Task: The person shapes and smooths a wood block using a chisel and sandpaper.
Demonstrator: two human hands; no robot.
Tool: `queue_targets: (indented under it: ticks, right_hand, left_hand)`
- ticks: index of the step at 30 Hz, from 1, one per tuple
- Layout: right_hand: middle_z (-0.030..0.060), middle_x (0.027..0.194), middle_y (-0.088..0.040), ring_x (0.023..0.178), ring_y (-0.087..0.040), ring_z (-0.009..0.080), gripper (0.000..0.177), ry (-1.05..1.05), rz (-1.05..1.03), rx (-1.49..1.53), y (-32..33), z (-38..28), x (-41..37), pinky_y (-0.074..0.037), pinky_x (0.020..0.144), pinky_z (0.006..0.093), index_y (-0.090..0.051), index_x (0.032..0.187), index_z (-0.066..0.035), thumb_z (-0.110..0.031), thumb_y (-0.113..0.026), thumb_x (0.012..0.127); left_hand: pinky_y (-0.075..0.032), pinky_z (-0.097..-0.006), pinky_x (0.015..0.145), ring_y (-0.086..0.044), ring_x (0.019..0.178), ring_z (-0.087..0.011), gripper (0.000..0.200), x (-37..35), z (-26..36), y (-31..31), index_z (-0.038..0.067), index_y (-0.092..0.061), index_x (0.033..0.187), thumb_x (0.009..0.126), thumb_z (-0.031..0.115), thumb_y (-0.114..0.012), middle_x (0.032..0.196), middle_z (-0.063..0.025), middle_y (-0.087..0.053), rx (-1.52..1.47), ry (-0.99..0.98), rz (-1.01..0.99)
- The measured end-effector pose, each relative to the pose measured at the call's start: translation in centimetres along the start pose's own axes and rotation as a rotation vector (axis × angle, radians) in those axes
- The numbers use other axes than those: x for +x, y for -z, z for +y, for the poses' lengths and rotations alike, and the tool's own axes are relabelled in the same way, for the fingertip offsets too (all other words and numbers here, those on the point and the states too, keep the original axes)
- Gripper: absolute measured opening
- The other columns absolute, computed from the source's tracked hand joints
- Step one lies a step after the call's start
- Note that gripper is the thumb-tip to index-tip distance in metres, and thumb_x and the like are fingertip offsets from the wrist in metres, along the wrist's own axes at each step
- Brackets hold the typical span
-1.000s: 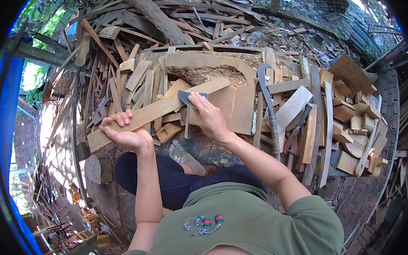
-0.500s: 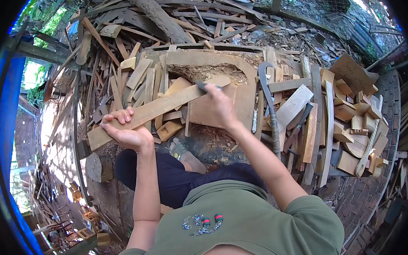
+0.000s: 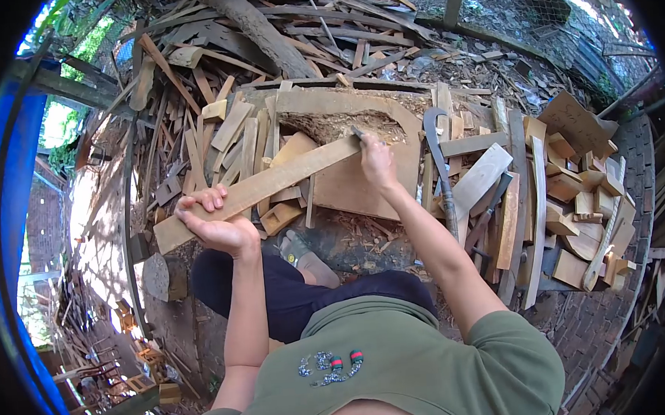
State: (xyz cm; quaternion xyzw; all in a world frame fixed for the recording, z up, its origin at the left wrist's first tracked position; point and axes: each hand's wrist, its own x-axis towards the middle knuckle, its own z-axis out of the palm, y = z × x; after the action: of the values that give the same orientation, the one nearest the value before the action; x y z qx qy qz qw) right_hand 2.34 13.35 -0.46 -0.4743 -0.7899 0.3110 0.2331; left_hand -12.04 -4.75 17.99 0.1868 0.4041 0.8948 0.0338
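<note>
A long, flat wooden board [image 3: 286, 178] slants across the view, its near end low on the left and its far end over the worn workbench block [image 3: 347, 190]. My left hand [image 3: 224, 221] is wrapped round the board close to the near end, thumb beneath and fingers over the edge. At the far end is my right hand [image 3: 377, 162], fingers closed round a small dark tool [image 3: 356, 132]. Only the tool's tip shows above the fingers, so its kind is hidden. The block has a rough, chipped hollow behind the board.
A sickle-shaped blade [image 3: 436, 146] with a long handle lies right of the block. Further right are wood offcuts [image 3: 574, 221] and a written-on cardboard piece [image 3: 572, 120]. Scrap strips [image 3: 231, 130] crowd the left. A log stump [image 3: 163, 276] stands near my knee.
My right hand has turned and moved slightly right and down at the board's far end; the dark tool now points upward rather than left. My left hand keeps its hold.
</note>
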Motion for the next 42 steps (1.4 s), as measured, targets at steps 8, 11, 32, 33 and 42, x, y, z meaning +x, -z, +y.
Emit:
queue_targets:
  ticks: [8, 11, 32, 33, 42]
  right_hand:
    - [0.0212, 0.101, -0.066, 0.091, -0.064, 0.0386, 0.026, 0.109, 0.107, 0.088, -0.1, -0.1, -1.3, -0.051, 0.078, 0.0485, -0.059, 0.117, -0.007, -0.016, -0.049, 0.095]
    - [0.0192, 0.103, -0.066, 0.086, -0.065, 0.0372, 0.023, -0.127, -0.008, -0.031, 0.3, 0.4, 0.5, -0.052, 0.074, 0.0484, -0.06, 0.109, -0.005, -0.013, -0.045, 0.095]
    - [0.0181, 0.101, -0.066, 0.094, -0.063, 0.0353, 0.024, -0.147, -0.06, -0.042, 0.0, 1.9, 1.5, -0.051, 0.077, 0.0468, -0.061, 0.102, -0.006, -0.019, -0.041, 0.096]
    - [0.0189, 0.098, -0.067, 0.091, -0.065, 0.0361, 0.024, -0.167, -0.08, -0.083, -0.5, 2.3, 2.1, -0.052, 0.075, 0.0482, -0.062, 0.1, -0.007, -0.02, -0.041, 0.096]
    - [0.0222, 0.091, -0.066, 0.083, -0.064, 0.041, 0.026, 0.021, 0.069, -0.018, -0.6, 1.6, 0.8, -0.05, 0.07, 0.0516, -0.06, 0.116, -0.01, -0.018, -0.047, 0.095]
  left_hand:
    - [-0.036, -0.03, 0.07, -0.032, 0.064, -0.0105, 0.029, 0.0, 0.1, -0.3, 0.014, -0.044, 0.086, 0.104, 0.035, -0.034, 0.067, 0.0024, -0.032, 0.014, 0.014, 0.011]
    - [-0.036, -0.0299, 0.07, -0.032, 0.064, -0.0106, 0.029, -0.4, 0.2, -0.9, 0.014, -0.044, 0.086, 0.104, 0.035, -0.034, 0.067, 0.0024, -0.031, 0.018, -0.003, -0.011]
    - [-0.041, -0.032, 0.076, -0.035, 0.065, -0.0105, 0.023, 1.3, -0.1, 0.3, 0.013, -0.043, 0.09, 0.104, 0.029, -0.035, 0.068, 0.0027, -0.032, 0.057, 0.077, 0.007]
    - [-0.041, -0.032, 0.076, -0.035, 0.065, -0.0105, 0.022, 1.3, -0.1, 0.3, 0.013, -0.043, 0.09, 0.104, 0.029, -0.036, 0.068, 0.0025, -0.032, 0.059, 0.077, -0.005]
    - [-0.039, -0.033, 0.08, -0.035, 0.068, -0.0107, 0.027, 1.5, 0.5, -0.2, 0.012, -0.042, 0.09, 0.103, 0.036, -0.038, 0.069, 0.0015, -0.034, 0.084, 0.117, -0.074]
